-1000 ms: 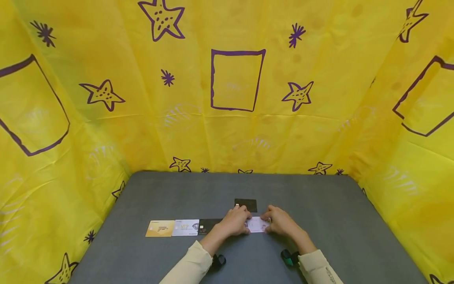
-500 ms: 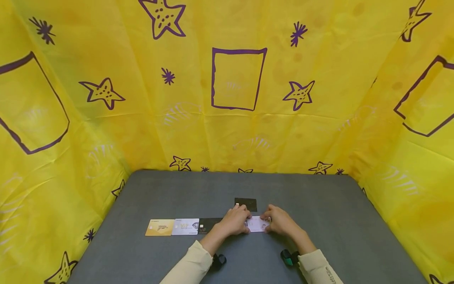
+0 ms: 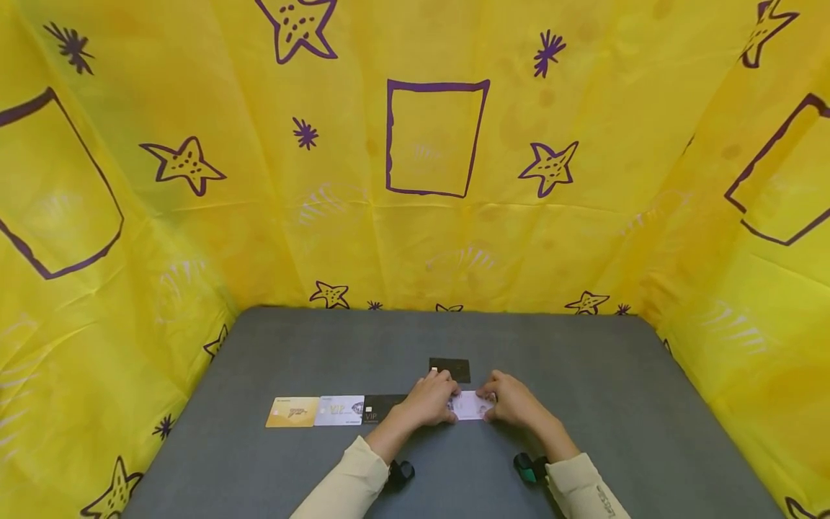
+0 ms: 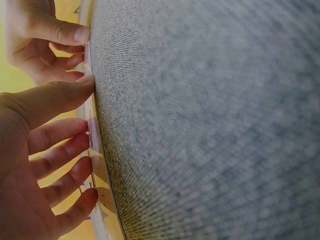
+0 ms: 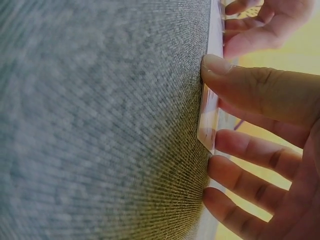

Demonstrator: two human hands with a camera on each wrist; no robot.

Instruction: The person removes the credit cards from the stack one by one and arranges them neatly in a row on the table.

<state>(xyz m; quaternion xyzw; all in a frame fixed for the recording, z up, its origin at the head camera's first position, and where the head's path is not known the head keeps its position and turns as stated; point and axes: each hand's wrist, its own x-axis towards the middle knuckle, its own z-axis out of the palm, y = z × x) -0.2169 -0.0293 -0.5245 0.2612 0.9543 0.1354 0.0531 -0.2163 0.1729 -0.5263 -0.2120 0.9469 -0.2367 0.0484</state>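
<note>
A whitish card (image 3: 468, 406) with a faint purplish print lies flat on the dark grey table between both hands. My left hand (image 3: 428, 398) pinches its left end, thumb at the near edge and fingertips beyond. At the opposite end, my right hand (image 3: 511, 400) holds the card the same way; in the right wrist view its thumb (image 5: 240, 77) presses the near edge, the other fingers spread behind. Left of these, a gold card (image 3: 292, 412), a white VIP card (image 3: 338, 411) and a black VIP card (image 3: 380, 409) form a row. The left hand hides the black card's right part.
Just beyond the hands lies another black card (image 3: 457, 369), its lower left corner partly covered by left fingers. Yellow cloth (image 3: 415, 238) printed with purple stars and squares walls off the grey table (image 3: 616, 404) at the back and both sides. Dark straps sit at both wrists.
The head view has tilted slightly, so everything on the table appears a little higher. Both hands keep their hold on the whitish card, and the cards stay in place.
</note>
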